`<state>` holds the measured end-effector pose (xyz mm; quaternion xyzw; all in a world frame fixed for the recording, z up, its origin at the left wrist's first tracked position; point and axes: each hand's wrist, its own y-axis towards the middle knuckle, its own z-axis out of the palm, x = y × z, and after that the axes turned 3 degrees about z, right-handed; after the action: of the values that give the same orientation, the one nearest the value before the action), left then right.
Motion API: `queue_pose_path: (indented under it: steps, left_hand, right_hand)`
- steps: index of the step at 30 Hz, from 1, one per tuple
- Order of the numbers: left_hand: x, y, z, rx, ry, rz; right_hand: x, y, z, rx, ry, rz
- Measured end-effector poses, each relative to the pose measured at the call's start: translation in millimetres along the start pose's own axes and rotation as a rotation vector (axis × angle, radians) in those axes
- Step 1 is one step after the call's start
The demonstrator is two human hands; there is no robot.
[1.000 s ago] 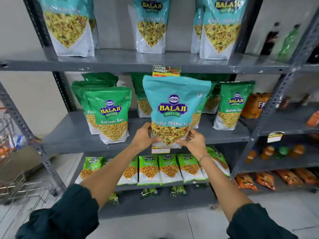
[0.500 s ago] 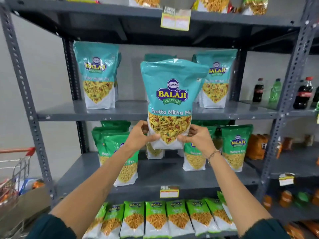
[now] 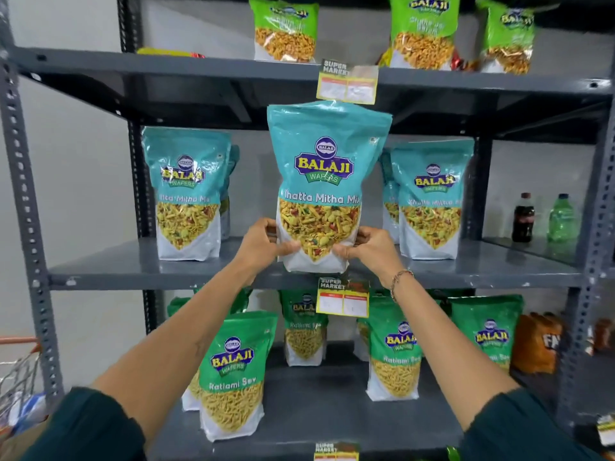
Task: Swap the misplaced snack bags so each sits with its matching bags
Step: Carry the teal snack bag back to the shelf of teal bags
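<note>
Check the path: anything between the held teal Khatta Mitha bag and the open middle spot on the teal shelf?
Nothing visible. The teal bag, held at its lower corners by the left hand and right hand, faces the gap between the left teal bags and the right teal bags; the shelf there looks bare.

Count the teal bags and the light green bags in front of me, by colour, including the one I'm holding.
Teal bags: 5, made up of the held bag, two front ones and two partly hidden behind them
Light green bags: 3
Total: 8
</note>
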<state>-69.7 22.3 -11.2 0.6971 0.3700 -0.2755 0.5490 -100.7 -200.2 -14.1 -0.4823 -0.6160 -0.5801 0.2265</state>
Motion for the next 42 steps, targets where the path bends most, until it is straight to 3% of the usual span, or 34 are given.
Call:
queue_pose_path:
  steps: [17, 42]
  left_hand:
    - [70.0, 109.7, 44.2, -0.01, -0.023, -0.106]
    - [84.2, 114.6, 47.5, 0.045, 0.06, -0.144]
  right_hand:
    - [-57.4, 114.7, 7.3, 0.059, 0.007, 0.123]
    - [-73.7, 125.0, 10.2, 0.125, -0.041, 0.114]
